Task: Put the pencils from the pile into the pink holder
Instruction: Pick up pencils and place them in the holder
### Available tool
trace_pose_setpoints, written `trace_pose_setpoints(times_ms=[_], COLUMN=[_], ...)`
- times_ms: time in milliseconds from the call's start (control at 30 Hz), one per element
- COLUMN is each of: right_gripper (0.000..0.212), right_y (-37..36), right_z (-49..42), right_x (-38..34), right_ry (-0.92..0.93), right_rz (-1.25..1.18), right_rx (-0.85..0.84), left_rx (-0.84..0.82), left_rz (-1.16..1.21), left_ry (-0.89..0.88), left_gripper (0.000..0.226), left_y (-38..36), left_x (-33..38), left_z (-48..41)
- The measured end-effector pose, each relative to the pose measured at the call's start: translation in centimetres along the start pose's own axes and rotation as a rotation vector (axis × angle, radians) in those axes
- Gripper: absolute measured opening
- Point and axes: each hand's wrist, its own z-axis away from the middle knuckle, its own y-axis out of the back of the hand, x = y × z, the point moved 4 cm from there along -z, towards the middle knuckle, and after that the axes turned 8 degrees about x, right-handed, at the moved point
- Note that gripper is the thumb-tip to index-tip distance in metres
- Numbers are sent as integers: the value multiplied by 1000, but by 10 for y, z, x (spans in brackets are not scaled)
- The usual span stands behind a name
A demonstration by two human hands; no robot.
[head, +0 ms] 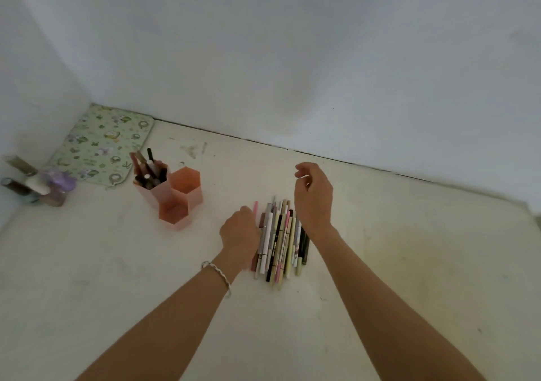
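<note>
Slim pencils (279, 243) piled side by side: pink, white, cream, black. Left hand (240, 231) against the pile's edge, grip unclear; right hand (313, 199) above, loosely curled, empty.

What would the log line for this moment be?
left hand: at pile left edge, grip unclear | right hand: above pile, loosely curled, empty | holder: tall cell holds pens, two empty

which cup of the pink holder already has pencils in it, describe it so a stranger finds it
On the table, find the green patterned mat in the far left corner; just right of it stands the pink holder, three six-sided cups joined. It is the left cup, nearest the mat: it alone is stuffed with pencils, while the other two show none.
</note>
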Motion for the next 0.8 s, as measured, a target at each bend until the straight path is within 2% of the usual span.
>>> trace_pose_setpoints(times_ms=[100, 167, 233, 300, 367, 467, 600, 700, 800], right_gripper=[23, 11, 25, 36, 31, 28, 33, 36, 33], right_y=[-4, -12, -24, -35, -45, -56, -58, -49, -43], right_z=[4, 9, 19, 31, 42, 52, 49, 33, 18], right_x=[6, 11, 18, 22, 27, 31, 18, -8, -37], right_ry=[4, -10, -27, -21, -6, -22, -91, -96, -152], right_rz=[87, 250, 462, 642, 727, 679, 541, 401, 173], right_rx=[-90, -229, -381, -486, -545, -541, -467, -332, -209], left_rx=[17, 75, 166, 247, 276, 289, 363, 530, 784], left_rz=[13, 81, 201, 334, 450, 528, 599, 721, 822], left_ry=[31, 9, -32, -76, -121, -175, -221, -223, -224], left_gripper=[26, 24, 23, 37, 64, 85, 79, 69, 58], left_y=[6, 16, 32, 47, 58, 71, 94, 131, 178], left_x=[1, 2, 4, 4, 6, 5, -5, -21, -51], left_z=[-3, -7, -12, -14, -15, -11, -5, -3, -4])
